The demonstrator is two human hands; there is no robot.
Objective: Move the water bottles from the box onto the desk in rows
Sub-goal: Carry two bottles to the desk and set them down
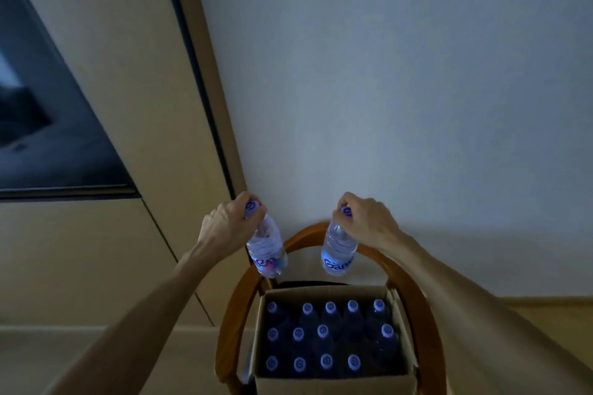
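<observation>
A dark television screen (pixel 48 125) hangs on the beige wall panel (pixel 134 74) at far left. The left hand (pixel 229 224) curls its fingers round the cap end of a water bottle (pixel 268 250), held up in the air. The right hand (pixel 364 221) grips a second water bottle (pixel 338 248) likewise. Below them, an open cardboard box (pixel 333 382) of capped bottles (pixel 324 332) sits on a wooden chair (pixel 417 298).

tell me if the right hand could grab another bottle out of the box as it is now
Probably not yet. The right hand already grips a bottle by its cap, held up above the box. The box is open, with the caps uncovered, so the way in is free once that hand is emptied.
</observation>
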